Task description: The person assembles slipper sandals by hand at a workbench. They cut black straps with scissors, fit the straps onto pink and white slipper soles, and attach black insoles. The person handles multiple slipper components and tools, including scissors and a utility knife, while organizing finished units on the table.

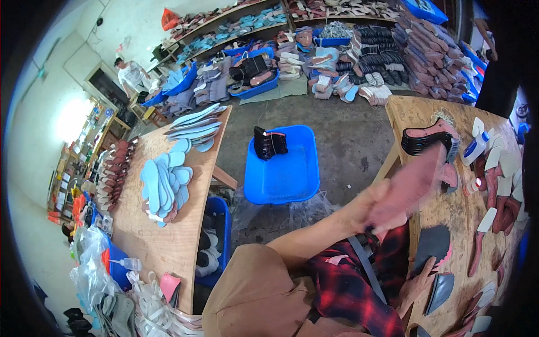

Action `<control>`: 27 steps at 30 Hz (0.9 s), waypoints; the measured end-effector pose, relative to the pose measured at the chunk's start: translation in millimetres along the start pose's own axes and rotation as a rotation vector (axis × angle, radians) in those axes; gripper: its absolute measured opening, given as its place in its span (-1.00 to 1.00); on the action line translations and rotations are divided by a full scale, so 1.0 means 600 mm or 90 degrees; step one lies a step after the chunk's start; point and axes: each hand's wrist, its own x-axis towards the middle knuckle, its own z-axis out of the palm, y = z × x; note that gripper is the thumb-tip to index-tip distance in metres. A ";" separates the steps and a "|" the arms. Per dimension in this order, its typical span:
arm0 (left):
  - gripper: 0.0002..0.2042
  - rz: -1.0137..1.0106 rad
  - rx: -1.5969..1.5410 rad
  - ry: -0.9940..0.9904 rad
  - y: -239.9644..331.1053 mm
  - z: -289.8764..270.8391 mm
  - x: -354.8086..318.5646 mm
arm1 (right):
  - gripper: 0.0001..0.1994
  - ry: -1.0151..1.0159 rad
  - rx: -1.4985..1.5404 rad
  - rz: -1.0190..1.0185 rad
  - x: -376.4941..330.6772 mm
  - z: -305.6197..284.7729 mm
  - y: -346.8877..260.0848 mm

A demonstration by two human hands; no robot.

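My left hand (371,209) is closed round a reddish-brown insole (409,182), blurred by motion, which slants up and right over the edge of the right-hand table. Lower down, my right hand (416,289) lies at that table's near edge with its fingers stretched out. One fingertip touches the lower edge of a black rounded piece (431,247) with a pink scalloped rim. Beside the fingers lies another dark, curved piece (439,293). Past the raised insole, a stack of black-edged pink pieces (428,141) sits on the same table.
A blue tub (282,182) on the floor holds a black stack. Light-blue insoles (163,182) cover part of the left table (163,238). A white bottle (476,147) and brown pieces with pale ends (480,241) lie at right. Piled shoe parts and a distant person stand farther back.
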 end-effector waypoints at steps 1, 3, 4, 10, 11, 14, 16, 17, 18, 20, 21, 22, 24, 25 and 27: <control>-0.53 -0.046 0.079 0.045 -0.003 0.002 -0.005 | -0.39 -0.109 0.090 0.035 0.013 -0.017 0.018; -0.53 -0.135 0.200 0.107 -0.030 -0.002 -0.013 | -0.35 -0.015 -0.301 -0.191 0.021 -0.034 0.058; -0.56 -0.165 0.250 0.135 -0.054 -0.007 -0.020 | -0.38 -0.016 -0.357 -0.250 0.029 -0.045 0.070; -0.64 -0.277 0.186 0.073 -0.119 -0.034 -0.043 | -0.52 -0.230 0.246 0.012 0.010 -0.027 0.042; -0.67 -0.280 0.184 0.097 -0.114 -0.033 -0.043 | -0.54 -0.219 0.308 0.078 -0.012 -0.011 0.028; -0.64 -0.322 0.226 0.070 -0.123 -0.049 -0.054 | -0.53 -0.227 0.374 0.138 -0.019 -0.010 0.023; -0.64 -0.324 0.250 0.050 -0.135 -0.049 -0.058 | -0.53 -0.262 0.328 0.128 -0.014 -0.022 0.027; -0.63 -0.326 0.262 0.042 -0.137 -0.048 -0.061 | -0.52 -0.281 0.306 0.125 -0.007 -0.031 0.030; -0.62 -0.328 0.247 0.046 -0.140 -0.047 -0.061 | -0.52 -0.292 0.281 0.118 0.000 -0.045 0.033; -0.60 -0.338 0.217 0.051 -0.140 -0.044 -0.057 | -0.51 -0.310 0.235 0.103 0.005 -0.067 0.041; -0.59 -0.345 0.230 0.056 -0.144 -0.042 -0.051 | -0.51 -0.329 0.251 0.089 0.004 -0.069 0.043; -0.59 -0.354 0.240 0.060 -0.153 -0.040 -0.045 | -0.51 -0.345 0.265 0.076 0.005 -0.063 0.047; -0.58 -0.425 0.380 0.058 -0.150 -0.029 -0.020 | -0.52 -0.336 0.293 0.048 0.009 -0.053 0.058; -0.60 -0.401 0.382 0.038 -0.165 -0.045 -0.025 | -0.53 -0.299 0.299 0.034 0.001 -0.066 0.062; -0.67 -0.536 0.411 0.037 -0.153 -0.039 -0.018 | -0.60 -0.157 0.342 0.039 -0.023 -0.079 0.039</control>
